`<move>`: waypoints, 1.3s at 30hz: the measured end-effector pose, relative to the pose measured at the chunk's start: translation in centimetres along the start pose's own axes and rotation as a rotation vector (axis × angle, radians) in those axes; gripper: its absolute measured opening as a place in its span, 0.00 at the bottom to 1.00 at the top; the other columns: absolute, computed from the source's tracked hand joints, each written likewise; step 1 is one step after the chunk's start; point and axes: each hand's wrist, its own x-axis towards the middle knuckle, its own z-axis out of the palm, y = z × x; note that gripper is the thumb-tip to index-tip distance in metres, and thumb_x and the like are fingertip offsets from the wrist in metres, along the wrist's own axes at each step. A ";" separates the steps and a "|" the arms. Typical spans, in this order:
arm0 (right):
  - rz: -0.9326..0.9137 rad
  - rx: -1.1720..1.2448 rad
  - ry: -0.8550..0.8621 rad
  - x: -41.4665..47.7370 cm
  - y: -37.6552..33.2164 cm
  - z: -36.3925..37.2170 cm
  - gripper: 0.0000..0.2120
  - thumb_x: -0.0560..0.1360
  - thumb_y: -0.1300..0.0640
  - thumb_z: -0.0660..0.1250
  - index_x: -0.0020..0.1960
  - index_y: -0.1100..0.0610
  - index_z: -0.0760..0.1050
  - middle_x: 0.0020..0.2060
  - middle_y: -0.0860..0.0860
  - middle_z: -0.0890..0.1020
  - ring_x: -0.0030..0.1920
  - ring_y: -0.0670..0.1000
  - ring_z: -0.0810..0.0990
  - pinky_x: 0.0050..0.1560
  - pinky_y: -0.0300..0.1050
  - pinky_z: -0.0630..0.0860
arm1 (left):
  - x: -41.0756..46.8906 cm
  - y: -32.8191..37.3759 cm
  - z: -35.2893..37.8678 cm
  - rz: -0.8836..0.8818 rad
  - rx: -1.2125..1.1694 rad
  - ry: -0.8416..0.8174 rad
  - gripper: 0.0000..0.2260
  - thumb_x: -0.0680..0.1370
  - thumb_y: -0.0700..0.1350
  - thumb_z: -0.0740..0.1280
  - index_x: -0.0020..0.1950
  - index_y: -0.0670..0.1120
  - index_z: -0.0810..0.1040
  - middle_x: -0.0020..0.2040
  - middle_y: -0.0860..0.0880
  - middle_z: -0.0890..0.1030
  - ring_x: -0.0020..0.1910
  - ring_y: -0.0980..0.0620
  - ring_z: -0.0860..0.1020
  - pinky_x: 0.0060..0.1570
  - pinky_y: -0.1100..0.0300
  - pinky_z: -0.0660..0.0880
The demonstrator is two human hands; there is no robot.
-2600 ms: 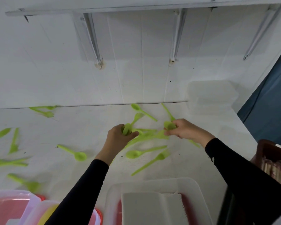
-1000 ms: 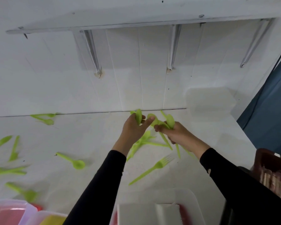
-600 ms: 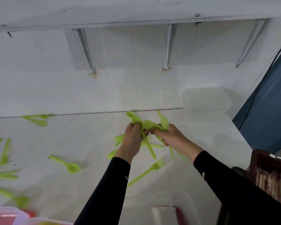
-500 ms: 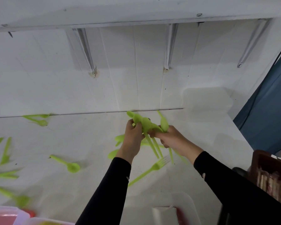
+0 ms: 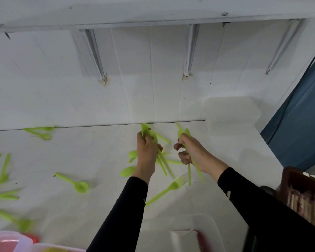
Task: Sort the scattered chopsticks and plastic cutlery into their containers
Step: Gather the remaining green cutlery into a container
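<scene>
I can't count the cutlery (image 5: 146, 129) gripped in the left hand (image 5: 146, 153) or the right hand (image 5: 194, 153): fingers cover the middles, handles smear. The bottom edge cuts off the pink container (image 5: 2, 240) and clear tub (image 5: 213, 222); the lower-left green piece (image 5: 20, 223) is a blur.

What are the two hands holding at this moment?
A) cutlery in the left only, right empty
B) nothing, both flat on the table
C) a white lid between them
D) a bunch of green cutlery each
D: the left hand has its fingers curled round a bunch of green cutlery, and the right hand grips a second green bunch.
</scene>
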 end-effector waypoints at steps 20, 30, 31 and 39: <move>0.132 0.025 -0.088 0.4 0.6 0.4 0.11 0.77 0.48 0.64 0.46 0.56 0.76 0.34 0.49 0.76 0.27 0.48 0.66 0.31 0.43 0.65 | 0.0 -1.4 0.2 -0.115 0.161 -0.262 0.09 0.84 0.48 0.58 0.52 0.45 0.75 0.44 0.49 0.81 0.44 0.48 0.77 0.42 0.59 0.71; 0.034 0.326 -0.038 1.6 0.7 -0.3 0.17 0.78 0.71 0.59 0.63 0.61 0.76 0.38 0.53 0.74 0.32 0.49 0.72 0.32 0.40 0.74 | 0.1 -0.4 -0.3 -0.066 0.054 -0.013 0.15 0.81 0.58 0.61 0.56 0.47 0.68 0.40 0.50 0.69 0.31 0.52 0.69 0.33 0.58 0.72; 0.034 0.364 -0.052 1.5 0.8 -0.2 0.16 0.78 0.71 0.61 0.64 0.61 0.75 0.36 0.53 0.76 0.32 0.49 0.75 0.33 0.39 0.77 | 0.1 -0.5 -0.2 -0.070 0.086 -0.067 0.20 0.79 0.60 0.64 0.57 0.45 0.68 0.39 0.50 0.70 0.31 0.52 0.70 0.34 0.58 0.71; 0.017 0.145 -0.092 1.6 2.1 0.3 0.10 0.77 0.51 0.69 0.50 0.58 0.80 0.41 0.50 0.83 0.38 0.48 0.79 0.42 0.41 0.75 | 0.6 -1.3 0.1 -0.094 0.293 -0.119 0.19 0.83 0.55 0.58 0.53 0.40 0.76 0.42 0.47 0.79 0.36 0.52 0.75 0.37 0.60 0.75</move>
